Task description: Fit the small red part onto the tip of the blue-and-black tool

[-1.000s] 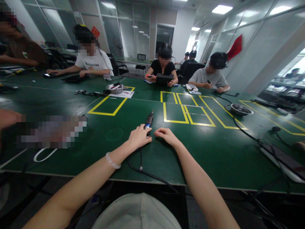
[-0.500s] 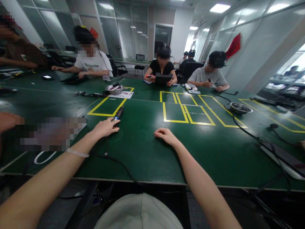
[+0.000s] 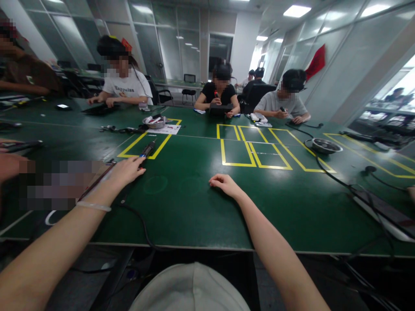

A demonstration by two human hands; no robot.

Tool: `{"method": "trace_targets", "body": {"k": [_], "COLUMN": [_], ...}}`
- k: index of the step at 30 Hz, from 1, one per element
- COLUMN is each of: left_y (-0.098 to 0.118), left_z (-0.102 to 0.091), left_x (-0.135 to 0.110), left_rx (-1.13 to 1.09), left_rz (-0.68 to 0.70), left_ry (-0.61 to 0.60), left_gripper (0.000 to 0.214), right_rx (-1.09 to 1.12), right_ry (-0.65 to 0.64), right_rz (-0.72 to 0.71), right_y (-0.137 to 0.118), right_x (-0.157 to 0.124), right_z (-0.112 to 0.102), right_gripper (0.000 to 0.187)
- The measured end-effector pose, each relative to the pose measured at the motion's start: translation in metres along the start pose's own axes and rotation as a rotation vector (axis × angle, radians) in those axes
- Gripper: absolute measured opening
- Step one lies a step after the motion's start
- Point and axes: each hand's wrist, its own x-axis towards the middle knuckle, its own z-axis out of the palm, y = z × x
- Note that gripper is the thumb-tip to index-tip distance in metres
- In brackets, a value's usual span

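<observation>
My left hand (image 3: pixel 126 171) is closed around the lower end of an electric screwdriver (image 3: pixel 148 149), black with a blue part, low over the green table (image 3: pixel 191 216). The tool's tip points away from me, inside a yellow tape outline (image 3: pixel 136 154). A black cord (image 3: pixel 140 220) trails from below my hand toward the table's front edge. My right hand (image 3: pixel 224 183) rests on the table with its fingers curled in loosely, and no object shows in it.
A metal bowl (image 3: pixel 155 122) of small items stands on a printed sheet (image 3: pixel 170 129) beyond my left hand. At right are another bowl (image 3: pixel 327 147), a black cable (image 3: pixel 327 167) and a flat device (image 3: pixel 385 211). Several people work around the table; one person's hand (image 3: pixel 13 162) is at far left.
My left hand has moved left with the electric screwdriver, and the cord has shifted with it. My right hand has stayed in place. Across the table, one person has raised a red-tipped tool.
</observation>
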Motion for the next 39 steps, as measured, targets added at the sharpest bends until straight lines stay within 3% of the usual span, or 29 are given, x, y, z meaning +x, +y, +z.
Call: {"method": "trace_targets", "body": {"k": [4, 11, 15, 17, 20, 23, 26, 29, 34, 39], "left_y": [0.020, 0.034, 0.060, 0.087, 0.139, 0.184, 0.209, 0.217, 0.217, 0.213], "left_z": [-0.006, -0.017, -0.021, -0.020, -0.018, -0.014, -0.007, 0.001, 0.000, -0.002], "left_x": [-0.020, -0.026, -0.021, -0.023, -0.033, -0.044, -0.050, -0.052, -0.058, -0.061], "left_rx": [0.304, 0.294, -0.057, -0.409, -0.910, -1.088, -1.121, -1.137, -1.049, -1.050], "left_rz": [-0.014, -0.081, -0.109, 0.012, 0.230, 0.336, 0.362, 0.360, 0.410, 0.361], "left_ry": [0.055, 0.073, 0.051, -0.032, -0.258, -0.427, -0.429, -0.372, -0.247, -0.262], "left_gripper": [0.039, 0.037, 0.036, 0.035, 0.043, 0.047, 0.044, 0.037, 0.021, 0.022], "right_rx": [0.022, 0.024, 0.020, 0.022, 0.035, 0.043, 0.045, 0.042, 0.088, 0.165], "right_ry": [-0.003, 0.000, -0.001, 0.001, 0.012, 0.009, -0.003, -0.013, -0.036, -0.030], "right_rz": [-0.003, -0.016, -0.007, -0.005, -0.004, -0.006, -0.010, -0.004, 0.026, 0.028], "right_y": [0.000, -0.001, -0.002, -0.004, -0.007, -0.012, -0.017, -0.019, -0.017, -0.013], "right_x": [0.000, 0.000, 0.000, -0.001, -0.002, -0.003, -0.003, -0.004, -0.005, -0.004], "right_z": [0.001, 0.001, 0.002, 0.002, 0.002, 0.001, 0.000, 0.001, 0.003, 0.005], "right_gripper": [0.019, 0.021, 0.021, 0.021, 0.022, 0.029, 0.041, 0.045, 0.036, 0.033]}}
